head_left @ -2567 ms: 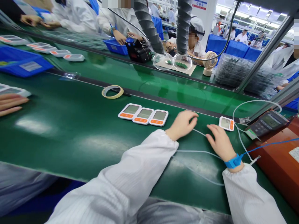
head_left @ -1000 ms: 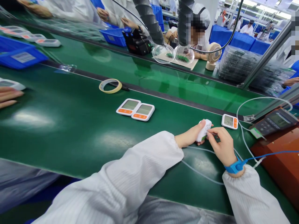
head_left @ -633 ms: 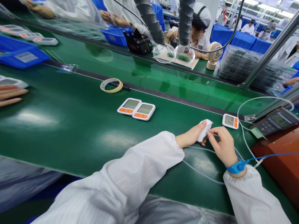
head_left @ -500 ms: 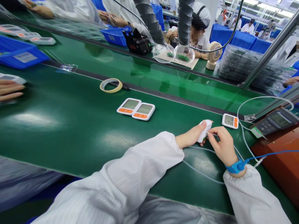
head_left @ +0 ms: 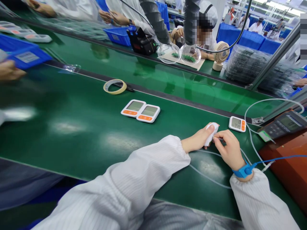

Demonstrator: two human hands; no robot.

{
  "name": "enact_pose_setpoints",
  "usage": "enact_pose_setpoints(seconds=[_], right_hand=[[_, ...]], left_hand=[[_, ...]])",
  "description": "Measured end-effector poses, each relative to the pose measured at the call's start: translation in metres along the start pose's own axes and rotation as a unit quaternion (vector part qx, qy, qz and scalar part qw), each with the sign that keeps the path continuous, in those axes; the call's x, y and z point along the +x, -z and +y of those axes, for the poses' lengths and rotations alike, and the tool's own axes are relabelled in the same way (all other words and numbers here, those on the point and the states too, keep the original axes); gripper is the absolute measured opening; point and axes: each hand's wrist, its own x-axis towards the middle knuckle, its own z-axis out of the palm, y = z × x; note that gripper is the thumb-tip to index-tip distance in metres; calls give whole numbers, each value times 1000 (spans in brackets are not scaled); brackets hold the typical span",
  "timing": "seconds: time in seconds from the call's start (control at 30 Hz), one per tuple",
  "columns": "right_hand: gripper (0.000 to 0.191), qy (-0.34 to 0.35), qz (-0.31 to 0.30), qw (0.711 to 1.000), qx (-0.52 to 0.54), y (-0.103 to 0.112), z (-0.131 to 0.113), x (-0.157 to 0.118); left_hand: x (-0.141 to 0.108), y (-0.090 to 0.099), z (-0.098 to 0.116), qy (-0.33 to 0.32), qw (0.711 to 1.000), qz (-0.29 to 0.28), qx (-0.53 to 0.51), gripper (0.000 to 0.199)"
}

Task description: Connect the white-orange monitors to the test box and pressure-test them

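My left hand (head_left: 202,137) is closed around a small white electronic monitor (head_left: 212,134), tilted on edge above the green bench, its screen turned out of sight. Against the monitor's near side, my right hand (head_left: 227,147) pinches the end of a thin clear tube (head_left: 211,179); the fingertips hide whether the tube is seated in it. A blue wrist strap (head_left: 243,171) circles my right wrist. Just beyond the hands lies a white monitor with orange buttons (head_left: 237,124), its display lit with digits. Two similar monitors (head_left: 148,113) rest side by side, face up, further left.
At the right, a handheld gauge (head_left: 284,124) leans on an orange-brown box (head_left: 287,159), with clear tubing looped around. A tape roll (head_left: 114,87) lies near the black rail. A blue bin (head_left: 28,57) and a co-worker's hand (head_left: 11,71) are at the left; people work opposite.
The co-worker's hand at the left has lifted from the bench towards the blue bin with a white thing. My hands stay nearly still; the monitor has turned slightly.
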Motion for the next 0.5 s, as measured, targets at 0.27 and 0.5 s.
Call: enact_pose_setpoints(seconds=[0.27,0.5], right_hand=[[12,-3,4,1000,-16,3,-3,1],[14,-13,-10,1000,-11,6,-6,3]], left_hand=[[-1,-1,-1,-9,1000,0,25,93],[-6,1,3,-95,985,33,138,79]])
